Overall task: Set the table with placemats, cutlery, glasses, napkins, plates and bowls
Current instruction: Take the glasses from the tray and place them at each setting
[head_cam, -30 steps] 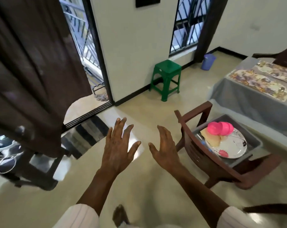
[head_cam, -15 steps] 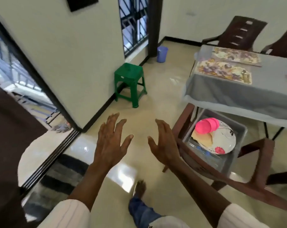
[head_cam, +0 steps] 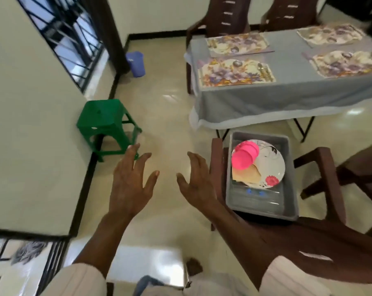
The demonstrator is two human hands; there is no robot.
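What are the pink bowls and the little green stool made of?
The pink bowls look like plastic: bright, even colour and a smooth, dull surface. The green stool looks like moulded plastic too: one solid colour, seat and legs seemingly in one piece.

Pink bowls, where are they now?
Head view, right of centre: pink bowls sit on the plate in the grey tub on the chair, just right of the right hand.

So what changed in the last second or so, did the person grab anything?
Nothing was grabbed. The view swung right, bringing the table and its four placemats fully into sight. The left hand and right hand stayed open and empty, held out ahead. The grey tub on the chair kept its plate and pink bowls.
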